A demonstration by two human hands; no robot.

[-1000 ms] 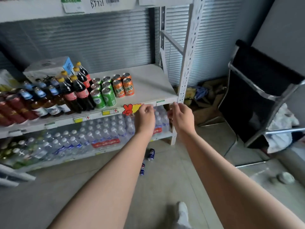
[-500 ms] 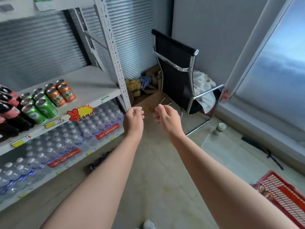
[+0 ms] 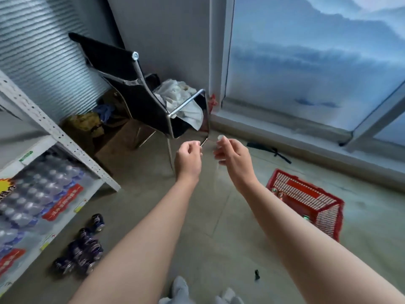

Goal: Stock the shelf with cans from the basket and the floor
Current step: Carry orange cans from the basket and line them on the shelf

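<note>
Both arms reach forward over the floor. My left hand (image 3: 189, 159) and my right hand (image 3: 233, 156) hang side by side with loosely curled fingers, and neither holds anything. A red plastic basket (image 3: 311, 201) stands on the floor to the right, just beyond my right forearm, with a few can tops showing inside. Several dark blue cans (image 3: 82, 249) lie in a heap on the floor at the lower left, in front of the white shelf (image 3: 63, 137). The shelf's bottom level holds shrink-wrapped packs of water bottles (image 3: 32, 198).
A black chair (image 3: 135, 93) with white cloth on its seat stands ahead in the corner, boxes and bags (image 3: 98, 126) beside it. A window sill (image 3: 306, 132) runs along the right wall. A black strap (image 3: 269, 151) and a small dark object (image 3: 256, 274) lie on the floor.
My view has swung right, away from the shelf with its cans and bottles. The chair, window and red basket have come into view. Both hands stay empty, held out in front.
</note>
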